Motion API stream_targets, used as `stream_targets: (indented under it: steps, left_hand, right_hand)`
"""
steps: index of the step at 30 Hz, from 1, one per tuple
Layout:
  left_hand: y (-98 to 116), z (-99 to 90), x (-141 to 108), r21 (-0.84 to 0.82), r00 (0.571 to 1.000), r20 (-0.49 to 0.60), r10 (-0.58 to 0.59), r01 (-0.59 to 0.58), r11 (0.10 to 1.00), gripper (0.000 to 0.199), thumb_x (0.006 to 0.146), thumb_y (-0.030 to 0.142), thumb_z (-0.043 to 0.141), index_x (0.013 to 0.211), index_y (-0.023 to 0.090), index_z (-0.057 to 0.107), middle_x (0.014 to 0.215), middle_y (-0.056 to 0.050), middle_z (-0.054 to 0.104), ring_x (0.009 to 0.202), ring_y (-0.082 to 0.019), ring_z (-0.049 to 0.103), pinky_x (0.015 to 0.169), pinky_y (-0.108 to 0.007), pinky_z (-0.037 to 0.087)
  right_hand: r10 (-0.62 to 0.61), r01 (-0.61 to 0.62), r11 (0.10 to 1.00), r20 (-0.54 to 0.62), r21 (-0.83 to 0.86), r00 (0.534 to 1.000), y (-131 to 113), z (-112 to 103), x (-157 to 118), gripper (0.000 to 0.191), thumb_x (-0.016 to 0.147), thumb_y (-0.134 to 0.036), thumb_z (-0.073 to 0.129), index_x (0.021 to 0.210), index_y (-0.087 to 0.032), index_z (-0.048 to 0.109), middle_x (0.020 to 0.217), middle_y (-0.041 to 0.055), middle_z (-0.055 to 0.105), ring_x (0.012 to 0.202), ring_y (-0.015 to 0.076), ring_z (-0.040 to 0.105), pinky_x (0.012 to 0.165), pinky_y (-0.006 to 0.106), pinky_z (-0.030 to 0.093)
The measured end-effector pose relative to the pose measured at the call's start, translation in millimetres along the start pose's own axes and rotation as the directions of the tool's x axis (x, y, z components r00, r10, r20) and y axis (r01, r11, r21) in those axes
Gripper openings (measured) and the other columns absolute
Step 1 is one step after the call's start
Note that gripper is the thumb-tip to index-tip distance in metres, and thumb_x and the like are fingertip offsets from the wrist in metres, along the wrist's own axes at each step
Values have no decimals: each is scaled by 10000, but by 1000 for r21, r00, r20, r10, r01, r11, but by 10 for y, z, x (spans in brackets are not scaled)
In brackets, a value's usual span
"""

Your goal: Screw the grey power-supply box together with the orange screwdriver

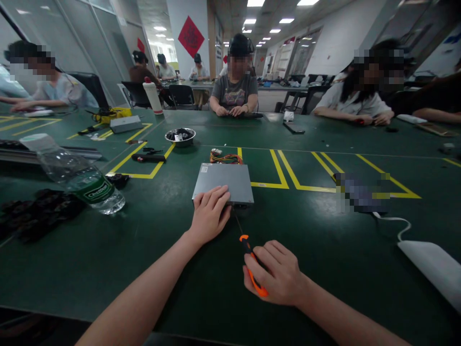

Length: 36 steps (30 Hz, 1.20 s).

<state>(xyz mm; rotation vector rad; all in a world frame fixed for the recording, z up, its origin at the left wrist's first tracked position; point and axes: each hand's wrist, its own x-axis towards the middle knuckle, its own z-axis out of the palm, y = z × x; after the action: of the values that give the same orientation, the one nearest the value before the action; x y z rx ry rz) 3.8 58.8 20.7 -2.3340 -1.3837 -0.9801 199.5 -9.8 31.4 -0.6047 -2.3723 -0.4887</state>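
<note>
A flat grey metal box (pixel 236 180) with a small white label on its top sits on the dark green tabletop (pixel 201 298), straight ahead of the person. The left hand (pixel 211 211) lies over its near left part, fingers slightly spread across the top and the thumb down by the near side; whether they squeeze it, I cannot tell. The right hand (pixel 275 271), nearer the person, has its fingers curled round the handle of an orange-and-black screwdriver (pixel 246 242). The thin shaft points up and away towards the box's near side; whether the tip touches it cannot be made out.

A bundle of multicoloured wires (pixel 228 157) lies at the box's far edge. Beyond it to the left stands a round shiny metal bowl (pixel 187 142) with dark contents, and nearer, a black-handled tool (pixel 149 158) lies by yellow tape lines. Further left, a clear plastic bottle with a green label (pixel 96 185) leans beside a heap of small black pieces (pixel 39 209). On the right, a white cable (pixel 401 221) runs between a blurred dark object (pixel 363 192) and a pale, flat object (pixel 430 262). Across the tabletop sits a person in a grey T-shirt (pixel 234 91).
</note>
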Motion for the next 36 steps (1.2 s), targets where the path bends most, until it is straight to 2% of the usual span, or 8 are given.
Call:
stream_targets:
  steps: [4,9,13,20,24,28,32,36]
  left_hand:
    - [-10,20,3,12,1000,-13,12,-11,1000,308,845,248,499,1150,210,481,1269,-69,539,1168,-215,469,912,-386,280]
    - [-14,34,0,9,999,-31,13,-13,1000,299,845,251,501,1141,217,481,1257,-65,549,1159,-218,481,907,-392,281]
    - [-9,21,-3,4,1000,-29,11,-11,1000,300,847,247,500,1145,216,474,1259,-64,547,1164,-214,477,904,-391,284]
    - [-5,14,0,9,1000,-31,7,-6,1000,286,851,244,500,1135,218,482,1254,-53,551,1157,-207,478,911,-385,282]
    - [-4,16,-4,13,999,-35,3,-2,1000,266,862,252,486,1126,218,484,1251,-51,553,1158,-205,476,910,-386,281]
    - [4,16,-11,7,1000,-26,-8,8,1000,268,864,254,479,1130,221,481,1264,-54,540,1164,-207,470,909,-390,283]
    - [13,19,-10,2,999,-31,-13,13,1000,273,865,255,477,1135,223,476,1264,-55,540,1168,-207,465,914,-394,279]
    - [13,23,-9,9,1000,-25,-14,14,1000,267,870,262,469,1133,220,472,1264,-54,538,1168,-208,462,916,-397,278]
  right_hand:
    - [43,-43,999,-16,-2,999,-25,-31,14,143,736,-179,580,878,-203,584,746,57,613,628,138,526,536,261,435]
    - [121,-120,992,-41,36,992,-77,-35,100,285,790,-411,535,885,-147,582,666,49,584,575,146,515,491,267,399]
    - [207,-206,974,-8,95,978,-115,-22,95,146,799,-219,503,874,-112,568,626,22,552,533,113,478,492,247,372]
    - [155,-168,984,167,64,974,-209,24,97,111,757,-261,535,805,-192,606,694,42,516,633,162,459,540,278,351]
    - [188,-195,979,106,63,977,-198,21,112,309,792,-411,507,929,-153,607,727,64,549,651,168,484,555,281,380]
    - [203,-208,968,47,139,978,-114,-4,35,195,801,-243,492,918,-113,577,693,33,546,568,113,461,527,241,368]
    - [114,-134,985,172,109,979,-103,-10,4,154,752,-214,523,880,-171,596,719,38,521,618,139,461,541,260,348]
    - [139,-164,981,210,107,968,-138,16,42,248,779,-376,536,905,-175,610,750,60,524,659,158,472,566,274,365]
